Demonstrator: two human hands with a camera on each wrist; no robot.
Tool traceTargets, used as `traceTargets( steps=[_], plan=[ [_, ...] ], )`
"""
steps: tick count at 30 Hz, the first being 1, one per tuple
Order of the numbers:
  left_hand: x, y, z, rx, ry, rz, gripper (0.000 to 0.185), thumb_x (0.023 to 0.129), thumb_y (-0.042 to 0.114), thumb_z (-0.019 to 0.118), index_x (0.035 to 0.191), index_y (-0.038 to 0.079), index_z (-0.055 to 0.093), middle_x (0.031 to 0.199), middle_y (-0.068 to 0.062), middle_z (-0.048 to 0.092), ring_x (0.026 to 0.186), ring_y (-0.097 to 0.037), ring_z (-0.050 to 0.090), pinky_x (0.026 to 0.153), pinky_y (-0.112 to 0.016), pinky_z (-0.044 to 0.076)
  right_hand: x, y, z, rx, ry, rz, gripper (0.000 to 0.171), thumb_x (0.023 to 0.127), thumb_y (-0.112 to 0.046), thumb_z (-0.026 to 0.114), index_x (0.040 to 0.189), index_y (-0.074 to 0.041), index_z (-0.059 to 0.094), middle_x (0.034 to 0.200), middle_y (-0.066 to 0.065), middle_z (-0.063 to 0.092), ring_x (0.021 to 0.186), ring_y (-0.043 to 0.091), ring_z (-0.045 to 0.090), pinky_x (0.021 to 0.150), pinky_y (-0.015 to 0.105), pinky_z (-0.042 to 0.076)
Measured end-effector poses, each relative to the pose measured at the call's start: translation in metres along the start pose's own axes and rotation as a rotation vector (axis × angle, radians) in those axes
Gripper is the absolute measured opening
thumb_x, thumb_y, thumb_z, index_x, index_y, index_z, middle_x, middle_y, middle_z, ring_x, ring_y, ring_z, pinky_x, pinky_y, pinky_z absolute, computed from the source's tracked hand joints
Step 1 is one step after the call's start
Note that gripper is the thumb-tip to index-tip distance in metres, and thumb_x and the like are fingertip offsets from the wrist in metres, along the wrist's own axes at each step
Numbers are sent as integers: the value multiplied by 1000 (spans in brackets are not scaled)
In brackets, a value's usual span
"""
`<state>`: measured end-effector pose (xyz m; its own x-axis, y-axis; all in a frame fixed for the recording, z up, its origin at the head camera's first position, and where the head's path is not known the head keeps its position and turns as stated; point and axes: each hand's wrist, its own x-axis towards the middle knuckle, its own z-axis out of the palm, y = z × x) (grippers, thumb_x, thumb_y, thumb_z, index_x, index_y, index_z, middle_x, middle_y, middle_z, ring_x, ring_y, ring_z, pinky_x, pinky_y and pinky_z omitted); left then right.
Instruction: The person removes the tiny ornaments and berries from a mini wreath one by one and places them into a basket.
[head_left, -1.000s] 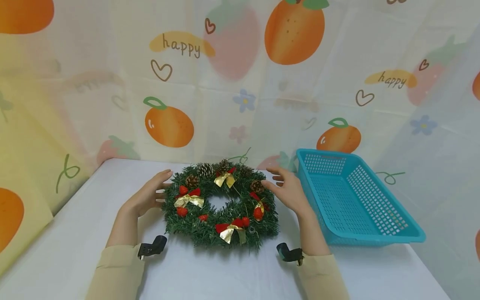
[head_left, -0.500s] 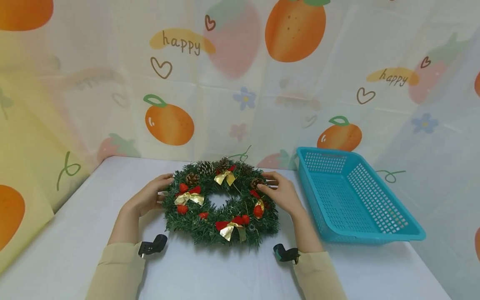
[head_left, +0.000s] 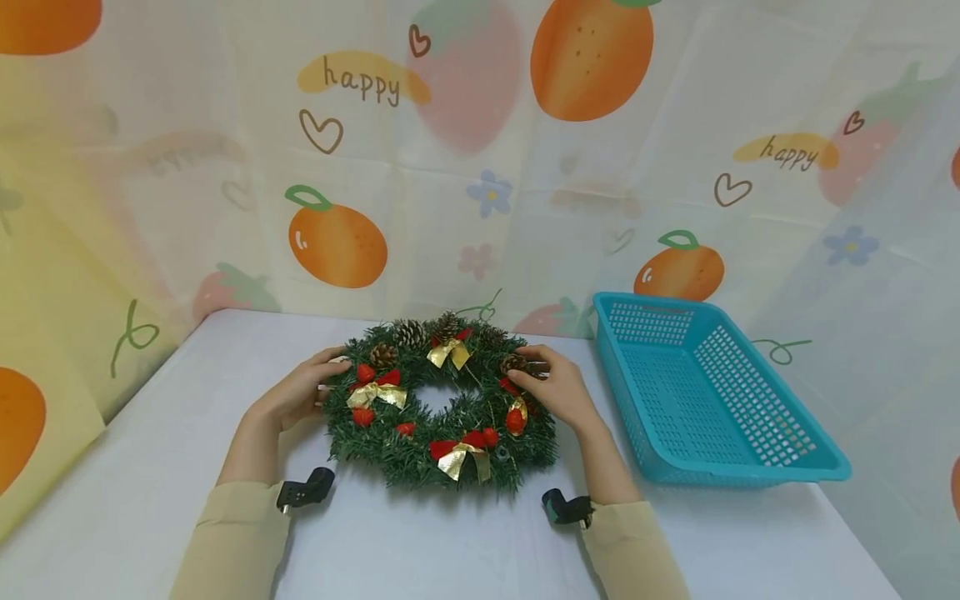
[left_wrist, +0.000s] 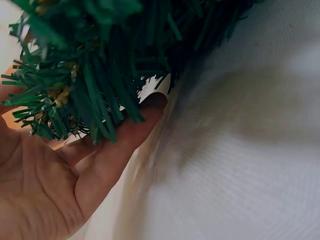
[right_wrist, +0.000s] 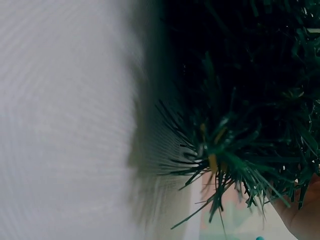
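I have my left hand (head_left: 296, 396) and right hand (head_left: 557, 390) curled on the sides of the wreath (head_left: 442, 406) at mid-table; the soft needles may slip, shedding a bow (head_left: 458, 459)

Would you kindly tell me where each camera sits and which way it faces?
Head: worn on the head, looking forward and down at the wreath, blue basket, left hand, right hand and sleeves.
Left wrist: beside the table, facing the wreath's needles; palm and fingers show.
Right wrist: low, facing needles; only a hand's edge shows.
All three share the wreath.
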<state>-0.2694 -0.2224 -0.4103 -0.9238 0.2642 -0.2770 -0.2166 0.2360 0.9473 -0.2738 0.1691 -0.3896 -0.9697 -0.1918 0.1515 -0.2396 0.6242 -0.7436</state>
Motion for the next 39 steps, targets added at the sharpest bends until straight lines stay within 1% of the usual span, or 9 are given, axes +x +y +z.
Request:
traceTargets(
  steps=[5,12,17,25,31,36,39],
  plan=[
    [1,-1,0,7,8,-5,76,104,42,43,161,17,1,163,-25,4,60,-7,32,64,-27,36,0,1,3,-7,7,13,47,92,-35,70,135,-19,60,136,11,62,121,33,62,94,49,53],
    [0,-1,0,26,13,-6,77,103,44,43,161,18,0,163,-25,6,61,-7,33,64,-28,37,-1,0,5,-11,18,14,44,92,-35,69,132,-19,61,132,11,64,118,32,63,92,47,53],
    [1,0,1,27,9,-1,77,103,44,43,161,19,-1,164,-25,3,61,-7,33,67,-30,39,-1,0,3,-6,27,13,43,92,-36,69,131,-19,62,132,12,64,119,33,63,93,48,53],
    [1,0,0,10,-2,12,76,104,43,43,161,19,-1,164,-25,2,62,-7,33,67,-29,40,0,-2,0,9,48,-8,44,93,-40,68,131,-18,62,135,11,63,120,35,63,95,50,53],
    [3,-3,-4,8,0,31,73,105,43,42,161,22,1,161,-22,6,64,-8,31,66,-29,38,2,-4,-3,45,58,-30,44,94,-38,67,131,-16,61,137,12,60,124,34,60,99,45,52],
    [5,-5,-4,13,-7,32,70,106,41,40,161,23,1,161,-22,4,66,-8,32,68,-31,39,3,-4,-5,68,77,-37,41,94,-34,67,131,-15,62,133,12,62,124,31,60,101,42,51],
    [5,-6,-4,11,-4,32,68,106,40,38,161,23,2,158,-20,9,66,-8,32,68,-31,39,3,-3,-6,74,90,-32,40,94,-33,67,130,-16,62,131,12,64,123,31,61,101,42,51]
  ],
)
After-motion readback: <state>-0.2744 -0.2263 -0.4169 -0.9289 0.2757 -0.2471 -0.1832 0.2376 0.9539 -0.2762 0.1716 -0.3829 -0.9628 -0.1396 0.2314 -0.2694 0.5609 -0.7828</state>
